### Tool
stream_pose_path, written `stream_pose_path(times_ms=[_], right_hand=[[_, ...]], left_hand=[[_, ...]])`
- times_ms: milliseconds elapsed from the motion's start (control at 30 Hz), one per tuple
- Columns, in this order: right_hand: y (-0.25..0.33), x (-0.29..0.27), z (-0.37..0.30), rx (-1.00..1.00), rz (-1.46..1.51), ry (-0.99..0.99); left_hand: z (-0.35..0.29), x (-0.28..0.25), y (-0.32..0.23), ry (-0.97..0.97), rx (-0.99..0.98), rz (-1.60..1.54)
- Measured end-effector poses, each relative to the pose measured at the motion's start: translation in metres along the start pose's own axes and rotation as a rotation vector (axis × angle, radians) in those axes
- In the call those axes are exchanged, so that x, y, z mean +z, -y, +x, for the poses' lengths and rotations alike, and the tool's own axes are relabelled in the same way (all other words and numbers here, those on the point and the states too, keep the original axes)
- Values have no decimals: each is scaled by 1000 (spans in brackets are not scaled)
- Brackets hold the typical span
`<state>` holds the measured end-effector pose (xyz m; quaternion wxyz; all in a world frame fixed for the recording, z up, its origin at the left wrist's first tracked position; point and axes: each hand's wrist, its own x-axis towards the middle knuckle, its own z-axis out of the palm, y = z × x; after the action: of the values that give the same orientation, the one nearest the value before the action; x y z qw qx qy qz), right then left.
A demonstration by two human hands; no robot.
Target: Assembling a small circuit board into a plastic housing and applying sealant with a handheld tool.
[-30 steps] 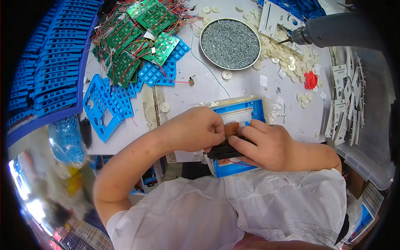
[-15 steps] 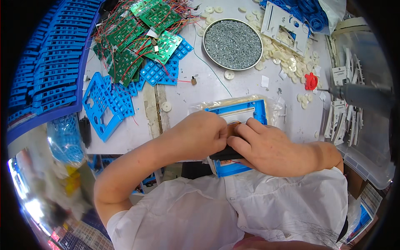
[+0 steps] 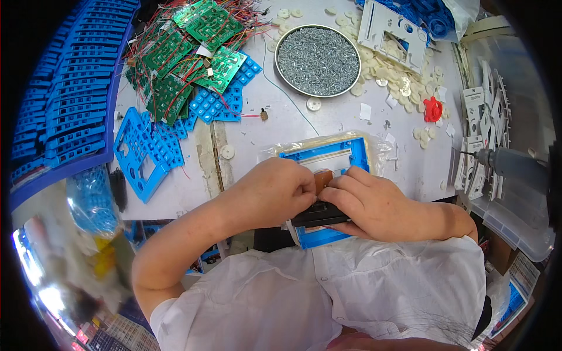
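Both my hands meet over a blue plastic frame (image 3: 362,153) that lies on clear plastic wrapping (image 3: 380,153) at the table's near edge. My left hand (image 3: 278,190) is closed in a pinch beside a small brown piece (image 3: 322,178); what its fingertips hold is hidden. My right hand (image 3: 374,205) wraps round a black plastic part (image 3: 313,216), its fingers touching the brown piece's right side. The black part is tilted above the frame's lower half, and its far side is partly covered by my fingers. A pale strip shows inside the frame behind them.
A round dish of small screws (image 3: 318,61) stands at the far middle, beside scattered cream discs (image 3: 404,82). Green circuit boards (image 3: 208,26) with red wires and blue keypads (image 3: 219,102) pile up left. A powered screwdriver (image 3: 515,167) juts in from the right, near a red piece (image 3: 432,109).
My right fingers have shifted, so more of the brown piece and black part shows. The whole scene sits slightly further left in view, and the screwdriver's tip now shows lower down.
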<state>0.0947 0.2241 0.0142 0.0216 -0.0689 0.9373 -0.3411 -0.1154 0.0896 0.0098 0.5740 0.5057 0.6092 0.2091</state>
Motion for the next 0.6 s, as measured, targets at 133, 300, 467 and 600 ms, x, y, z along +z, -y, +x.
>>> stream_pose_path(times_ms=[133, 300, 467, 600], right_hand=[[-4, 0, -3, -10, 0, -37], [-3, 3, -8, -2, -24, -99], [-4, -27, -27, 26, 17, -150], [-31, -72, -47, -59, -65, -1123]], left_hand=[[3, -14, -8, -70, 6, -18], [68, -45, -4, -861, 292, 610], [125, -61, 31, -855, 333, 985], [126, -62, 31, -987, 432, 969]])
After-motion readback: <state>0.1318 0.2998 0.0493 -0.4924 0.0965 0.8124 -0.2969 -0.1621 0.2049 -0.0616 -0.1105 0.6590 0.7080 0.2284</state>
